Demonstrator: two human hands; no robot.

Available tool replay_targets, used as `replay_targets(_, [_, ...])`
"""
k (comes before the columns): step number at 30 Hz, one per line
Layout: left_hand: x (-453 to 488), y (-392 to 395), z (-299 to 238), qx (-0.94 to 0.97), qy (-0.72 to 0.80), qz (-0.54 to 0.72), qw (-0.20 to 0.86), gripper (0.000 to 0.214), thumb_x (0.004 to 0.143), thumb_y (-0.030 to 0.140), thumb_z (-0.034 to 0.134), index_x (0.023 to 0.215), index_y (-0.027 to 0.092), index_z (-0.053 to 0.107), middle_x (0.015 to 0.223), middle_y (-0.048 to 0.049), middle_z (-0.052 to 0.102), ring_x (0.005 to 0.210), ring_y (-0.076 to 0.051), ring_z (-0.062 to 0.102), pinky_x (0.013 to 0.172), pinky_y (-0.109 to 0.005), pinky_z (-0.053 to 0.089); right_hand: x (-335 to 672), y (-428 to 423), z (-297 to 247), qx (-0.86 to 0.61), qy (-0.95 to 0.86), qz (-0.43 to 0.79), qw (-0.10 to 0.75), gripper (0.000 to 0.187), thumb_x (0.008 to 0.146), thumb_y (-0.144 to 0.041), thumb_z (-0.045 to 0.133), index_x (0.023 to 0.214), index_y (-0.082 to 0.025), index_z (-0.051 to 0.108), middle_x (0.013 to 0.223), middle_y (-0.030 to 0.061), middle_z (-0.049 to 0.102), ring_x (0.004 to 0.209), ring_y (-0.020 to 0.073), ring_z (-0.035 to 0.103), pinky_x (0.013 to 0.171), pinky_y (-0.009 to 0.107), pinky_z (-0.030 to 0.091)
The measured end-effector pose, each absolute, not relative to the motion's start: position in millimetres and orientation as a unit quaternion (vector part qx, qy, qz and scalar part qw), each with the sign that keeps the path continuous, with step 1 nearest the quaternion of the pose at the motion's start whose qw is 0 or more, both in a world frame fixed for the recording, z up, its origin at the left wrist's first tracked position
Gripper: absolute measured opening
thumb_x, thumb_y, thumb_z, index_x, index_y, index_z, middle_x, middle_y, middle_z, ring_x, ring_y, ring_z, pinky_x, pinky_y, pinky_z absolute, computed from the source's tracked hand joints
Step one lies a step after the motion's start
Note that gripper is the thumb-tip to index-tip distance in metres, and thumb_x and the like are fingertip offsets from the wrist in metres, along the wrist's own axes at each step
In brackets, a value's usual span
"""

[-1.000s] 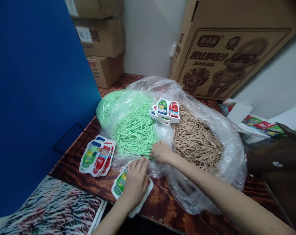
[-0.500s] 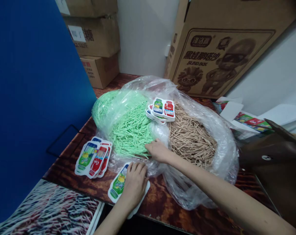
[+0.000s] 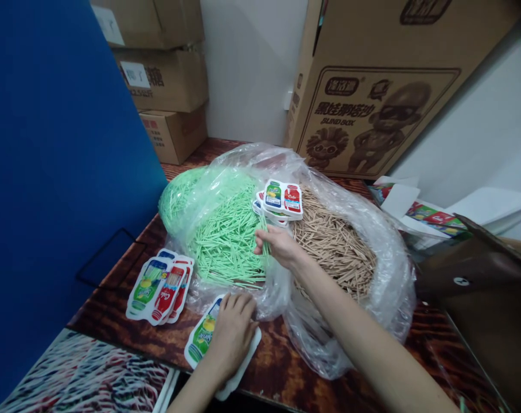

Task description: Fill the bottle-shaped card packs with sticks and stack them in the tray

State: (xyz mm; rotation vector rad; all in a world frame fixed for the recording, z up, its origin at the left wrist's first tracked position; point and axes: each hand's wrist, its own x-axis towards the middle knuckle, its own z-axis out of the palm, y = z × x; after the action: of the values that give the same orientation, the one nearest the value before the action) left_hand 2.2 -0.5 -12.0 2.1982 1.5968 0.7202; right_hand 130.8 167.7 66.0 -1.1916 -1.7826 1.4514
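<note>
My left hand (image 3: 229, 332) lies flat, fingers together, on a white bottle-printed blister card (image 3: 200, 339) at the table's near edge. My right hand (image 3: 274, 244) is raised over a heap of green sticks (image 3: 226, 235) and pinches a few of them. The green sticks lie in a clear plastic bag (image 3: 385, 298), beside a heap of tan sticks (image 3: 335, 246). A small stack of empty cards (image 3: 281, 201) rests on top between the two heaps.
A stack of filled cards (image 3: 160, 285) lies left of the bag on the dark wooden table (image 3: 282, 367). A blue panel (image 3: 62, 149) stands at the left. Cardboard boxes (image 3: 372, 86) stand behind. A brown bag (image 3: 479, 292) sits at the right.
My right hand has lifted from the near edge of the green heap, bringing a few green sticks up with it. My left hand stays on the card.
</note>
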Motion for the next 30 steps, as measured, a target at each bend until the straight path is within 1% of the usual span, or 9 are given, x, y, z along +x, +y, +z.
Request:
replay_targets(2, [-4,5,-8,0.728,0.568,0.313,0.223,0.029,0.086,0.015,0.050,0.112,0.022,0.059,0.117,-0.0083,0.063,0.109,-0.025,0.055,0.098,-0.048,0.041,140,159,68,-0.397,-0.579,0.657,0.276,0.030,0.081,-0.048,0.054,0.080,-0.019,0.044,0.058,-0.0089,0.045,0.044,0.0069,0.045,0.051,0.023,0.042])
replay_targets(5, [-14,21,0,0.585,0.595,0.448,0.321,0.035,0.092,0.028,0.044,0.125,0.022,0.051,0.125,-0.0106,0.059,0.113,-0.023,0.056,0.096,-0.042,0.044,147,126,55,-0.322,-0.419,0.821,0.216,0.038,0.069,-0.043,0.073,0.082,-0.017,0.048,0.056,-0.0097,0.045,0.040,0.0035,0.035,0.042,0.018,0.031])
replay_targets(8, [-16,38,5,0.466,0.575,0.530,0.414,0.048,0.092,0.036,0.044,0.137,0.022,0.037,0.134,-0.0129,0.053,0.108,-0.021,0.060,0.090,-0.037,0.048,146,82,29,-0.285,-0.346,0.880,0.156,0.036,0.072,-0.040,0.074,0.085,-0.015,0.052,0.057,-0.0081,0.048,0.040,0.0034,0.035,0.041,0.019,0.028])
replay_targets(12, [-4,44,6,0.495,0.552,0.474,0.475,0.033,0.088,0.033,0.049,0.115,0.016,0.059,0.100,-0.0088,0.070,0.089,-0.020,0.066,0.080,-0.033,0.051,143,42,-3,-0.273,-0.283,0.903,0.171,0.035,0.069,-0.036,0.077,0.080,-0.017,0.049,0.060,-0.0063,0.052,0.045,0.0052,0.044,0.047,0.021,0.035])
replay_targets(15, [7,36,8,0.558,0.551,0.428,0.448,0.024,0.086,0.028,0.050,0.099,0.018,0.068,0.083,-0.0053,0.070,0.080,-0.020,0.066,0.075,-0.031,0.050,145,30,-13,-0.303,-0.299,0.887,0.179,0.038,0.065,-0.038,0.078,0.075,-0.017,0.049,0.061,-0.0047,0.054,0.047,0.0075,0.048,0.049,0.023,0.038])
replay_targets(18, [8,26,12,0.574,0.530,0.438,0.445,0.028,0.089,0.029,0.049,0.109,0.020,0.066,0.099,-0.0069,0.071,0.091,-0.020,0.065,0.081,-0.031,0.049,150,21,-9,-0.356,-0.383,0.821,0.228,0.036,0.070,-0.046,0.072,0.072,-0.017,0.050,0.059,-0.0038,0.053,0.048,0.0093,0.048,0.049,0.024,0.037])
replay_targets(21, [-3,15,13,0.538,0.553,0.478,0.420,0.031,0.089,0.031,0.050,0.115,0.020,0.062,0.116,-0.0085,0.066,0.103,-0.021,0.063,0.088,-0.032,0.047,158,9,0,-0.392,-0.496,0.701,0.330,0.029,0.085,-0.045,0.057,0.074,-0.018,0.053,0.068,-0.0016,0.056,0.066,0.0131,0.053,0.067,0.027,0.042])
replay_targets(24, [-19,2,8,0.521,0.600,0.476,0.376,0.026,0.088,0.033,0.051,0.103,0.018,0.065,0.105,-0.0082,0.069,0.099,-0.022,0.064,0.088,-0.033,0.047,163,-3,-2,-0.429,-0.578,0.592,0.362,0.022,0.091,-0.038,0.050,0.082,-0.019,0.058,0.081,0.0006,0.059,0.083,0.0169,0.054,0.080,0.029,0.039])
replay_targets(30, [-46,-22,-15,0.603,0.642,0.419,0.222,0.022,0.089,0.031,0.048,0.097,0.019,0.065,0.097,-0.0074,0.068,0.093,-0.022,0.062,0.086,-0.036,0.048,164,-14,-18,-0.469,-0.632,0.493,0.370,0.020,0.094,-0.032,0.046,0.082,-0.020,0.058,0.081,0.0015,0.059,0.082,0.0177,0.054,0.077,0.028,0.038])
